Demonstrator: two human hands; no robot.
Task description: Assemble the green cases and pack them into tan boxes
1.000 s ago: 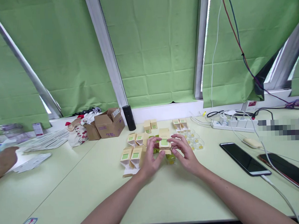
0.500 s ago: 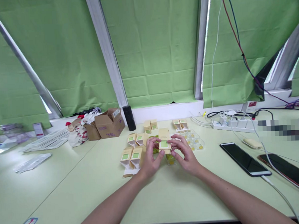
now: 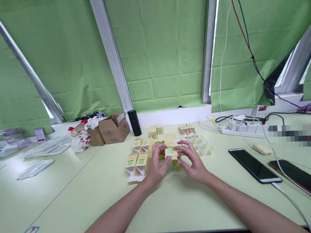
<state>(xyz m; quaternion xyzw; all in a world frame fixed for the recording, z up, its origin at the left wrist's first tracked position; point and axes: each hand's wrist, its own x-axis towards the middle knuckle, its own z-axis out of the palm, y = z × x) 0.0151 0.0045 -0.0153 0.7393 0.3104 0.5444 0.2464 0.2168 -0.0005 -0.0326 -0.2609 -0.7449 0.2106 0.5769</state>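
Between my two hands is a small cream cardboard box (image 3: 170,141) with a green square on its front, held a little above the table. My left hand (image 3: 158,164) grips its left side with thumb and fingers. On its right side, my right hand (image 3: 192,161) pinches the edge with bent fingers. Under the box, partly hidden, is a clear plastic container (image 3: 177,166) with something yellow-green in it. Left of my left hand stand several similar boxes (image 3: 136,163), their bottom flaps spread. Several clear plastic containers (image 3: 204,148) with yellow contents lie right of my right hand.
Farther back are more small boxes (image 3: 156,131), another pair of boxes (image 3: 188,129), a black cylinder (image 3: 134,123) and a brown carton (image 3: 114,128). To the right lie a phone (image 3: 255,165) on a cable, a second phone (image 3: 297,177) and a power strip (image 3: 244,129).
Both hands stay almost in place. The held box has tilted slightly, so its front and green square face me a little more.
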